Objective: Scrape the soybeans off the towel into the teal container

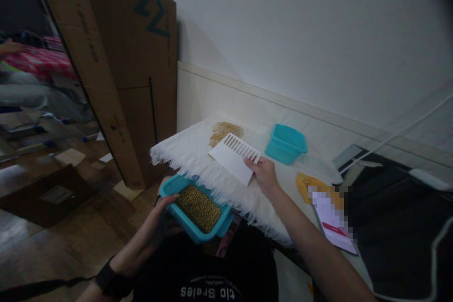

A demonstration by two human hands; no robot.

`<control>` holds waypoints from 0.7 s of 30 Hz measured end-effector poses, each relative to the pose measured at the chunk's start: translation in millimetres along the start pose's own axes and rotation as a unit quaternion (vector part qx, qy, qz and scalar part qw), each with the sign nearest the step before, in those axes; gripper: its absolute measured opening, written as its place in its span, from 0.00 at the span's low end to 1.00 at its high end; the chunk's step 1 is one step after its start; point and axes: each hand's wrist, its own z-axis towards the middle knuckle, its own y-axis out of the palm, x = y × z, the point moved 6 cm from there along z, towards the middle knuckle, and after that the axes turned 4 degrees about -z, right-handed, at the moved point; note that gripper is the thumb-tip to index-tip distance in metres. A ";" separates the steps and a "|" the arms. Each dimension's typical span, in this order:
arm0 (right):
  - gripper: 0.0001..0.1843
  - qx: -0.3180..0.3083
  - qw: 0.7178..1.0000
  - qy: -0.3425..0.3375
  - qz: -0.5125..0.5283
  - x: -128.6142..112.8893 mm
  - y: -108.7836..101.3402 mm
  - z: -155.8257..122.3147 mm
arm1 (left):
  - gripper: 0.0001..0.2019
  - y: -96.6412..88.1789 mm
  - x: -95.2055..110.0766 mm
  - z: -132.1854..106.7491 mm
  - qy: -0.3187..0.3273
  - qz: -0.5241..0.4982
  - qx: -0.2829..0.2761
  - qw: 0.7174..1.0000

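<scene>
My left hand (165, 210) grips the near-left rim of a turquoise plastic container (198, 236), held tilted at the table's front edge. Many small yellowish beans (198, 208) lie inside it. With the fingers of my right hand (264, 172) I hold a flat white scraper (231, 160) with a row of slots along one edge. It rests on or just above the white fringed tablecloth (184, 148). Behind the scraper is a pile of loose beans (226, 131), partly covered by it. A second turquoise container (286, 144) stands farther back on the right.
A tall cardboard box (134, 56) stands on the left, against the white wall (318, 33). On the right lie a yellow envelope (304, 184), a white and red packet (332, 226) and a black bag-like item (399, 217). A white cable (399, 130) crosses above.
</scene>
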 end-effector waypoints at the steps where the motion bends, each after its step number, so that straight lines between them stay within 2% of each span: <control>1: 0.33 0.004 1.000 0.001 0.000 -0.2 -1.2 -0.5 | 0.40 0.6 0.2 -0.3 0.001 -0.001 -0.003 1.000; 9: 0.32 0.012 1.000 0.012 0.015 -1.8 -3.4 -4.8 | 0.46 3.7 2.0 -3.2 -0.002 -0.009 0.003 1.000; 18: 0.34 -0.015 1.000 0.003 -0.002 -2.3 2.8 -3.3 | 0.34 -0.8 12.0 -0.1 0.001 -0.010 0.036 0.999; 21: 0.34 -0.017 1.000 0.005 0.001 -1.2 4.0 -1.3 | 0.29 -4.8 18.9 2.5 0.025 -0.011 0.054 0.998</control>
